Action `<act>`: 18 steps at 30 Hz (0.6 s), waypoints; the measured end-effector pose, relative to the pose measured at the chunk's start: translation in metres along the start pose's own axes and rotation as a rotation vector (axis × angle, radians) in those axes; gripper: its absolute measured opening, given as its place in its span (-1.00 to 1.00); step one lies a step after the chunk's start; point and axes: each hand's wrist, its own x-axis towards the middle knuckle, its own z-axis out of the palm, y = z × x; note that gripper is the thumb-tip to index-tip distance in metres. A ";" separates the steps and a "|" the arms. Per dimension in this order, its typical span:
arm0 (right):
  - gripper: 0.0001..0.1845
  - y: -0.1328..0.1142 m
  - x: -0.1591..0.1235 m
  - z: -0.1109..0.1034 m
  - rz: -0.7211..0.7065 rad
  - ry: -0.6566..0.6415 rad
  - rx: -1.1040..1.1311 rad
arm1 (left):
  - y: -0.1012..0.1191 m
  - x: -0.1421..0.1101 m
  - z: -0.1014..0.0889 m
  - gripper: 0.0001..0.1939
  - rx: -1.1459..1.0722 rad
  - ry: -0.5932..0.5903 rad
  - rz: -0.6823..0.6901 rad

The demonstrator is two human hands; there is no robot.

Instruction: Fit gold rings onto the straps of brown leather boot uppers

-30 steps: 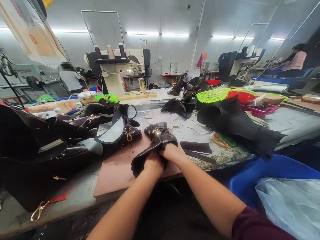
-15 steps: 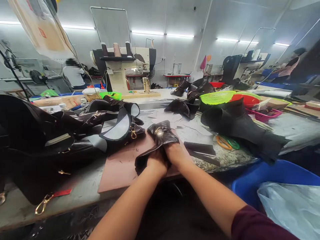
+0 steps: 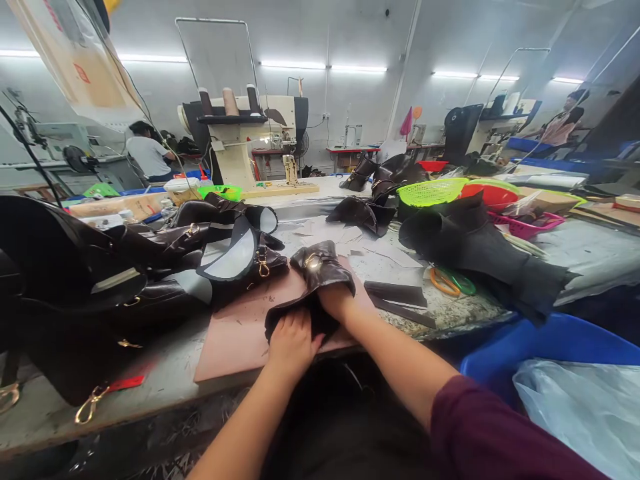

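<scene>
A dark brown leather boot upper (image 3: 320, 270) with a gold buckle lies on a pinkish cutting mat (image 3: 235, 333) at the table's near edge. My left hand (image 3: 293, 340) grips its near lower flap, fingers curled over the edge. My right hand (image 3: 337, 300) is pushed into the upper's opening, and its fingers are hidden by the leather. Both forearms reach in from the bottom of the view.
A heap of dark boot uppers (image 3: 125, 267) with gold clips fills the left. Black boot shafts (image 3: 480, 253), orange and green scissors (image 3: 450, 281), leather strips (image 3: 395, 293) and coloured baskets (image 3: 435, 192) lie right. A blue tub (image 3: 540, 347) with a plastic bag stands lower right. People work at sewing machines behind.
My left hand has slid down and left along the upper's lower flap, away from my right hand. My right hand has gone deeper under the leather.
</scene>
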 end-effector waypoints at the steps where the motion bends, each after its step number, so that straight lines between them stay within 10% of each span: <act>1: -0.63 0.003 -0.009 0.002 -0.030 0.002 -0.011 | -0.002 -0.003 0.001 -0.50 0.002 0.007 -0.035; 18: -0.23 0.011 -0.051 -0.006 -0.415 -0.146 -0.139 | -0.008 -0.005 0.000 -0.38 -0.085 -0.088 -0.071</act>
